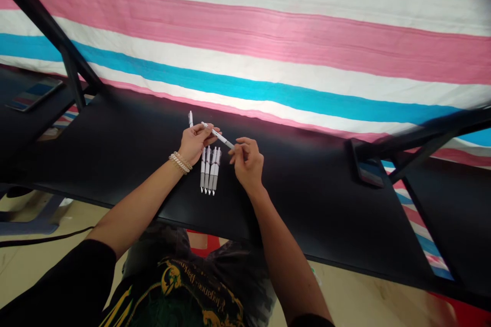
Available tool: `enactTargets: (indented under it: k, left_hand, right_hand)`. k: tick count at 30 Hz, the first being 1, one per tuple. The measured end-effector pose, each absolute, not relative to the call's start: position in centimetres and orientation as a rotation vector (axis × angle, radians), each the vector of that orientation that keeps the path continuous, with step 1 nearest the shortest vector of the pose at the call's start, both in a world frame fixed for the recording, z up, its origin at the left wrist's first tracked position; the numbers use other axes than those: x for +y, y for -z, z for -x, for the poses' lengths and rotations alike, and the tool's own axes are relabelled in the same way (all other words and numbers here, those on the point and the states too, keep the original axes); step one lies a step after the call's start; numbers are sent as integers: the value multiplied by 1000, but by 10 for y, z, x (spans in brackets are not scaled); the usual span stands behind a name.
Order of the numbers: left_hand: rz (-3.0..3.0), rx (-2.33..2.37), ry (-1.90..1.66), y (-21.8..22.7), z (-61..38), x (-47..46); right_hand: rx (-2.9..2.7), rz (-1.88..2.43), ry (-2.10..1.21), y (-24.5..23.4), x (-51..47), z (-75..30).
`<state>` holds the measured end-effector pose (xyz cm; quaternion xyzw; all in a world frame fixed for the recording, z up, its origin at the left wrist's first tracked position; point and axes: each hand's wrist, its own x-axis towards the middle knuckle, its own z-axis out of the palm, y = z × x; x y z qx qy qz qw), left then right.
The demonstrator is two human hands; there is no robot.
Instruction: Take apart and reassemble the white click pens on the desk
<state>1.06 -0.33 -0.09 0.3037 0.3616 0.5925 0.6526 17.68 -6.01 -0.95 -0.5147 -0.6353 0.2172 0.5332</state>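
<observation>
- The white pen (220, 137) lies on a slant, with its long axis running from far-left to near-right. It is held just above the black table (307, 189).
- It is slim and white, greyish at the near-right end.
- The left hand (195, 144) is curled closed on its far end, and the right hand (248, 162) pinches the near end.
- The row of pens (209, 169) lies between the wrists, tips towards the person.
- Another pen (190, 118) pokes out beyond the left hand; I cannot tell whether it is held or lying on the table.
</observation>
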Motion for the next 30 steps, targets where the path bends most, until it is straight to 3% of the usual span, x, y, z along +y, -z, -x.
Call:
enactTargets:
  k: [17,30]
  left_hand:
    - [-721,704,-1286,-9,-9,-6]
    - [-454,601,-1253,-40,40,0]
  right_hand:
    - [-1547,1213,-779,10,-62,-174]
    - [-1532,1213,-704,8,-63,-178]
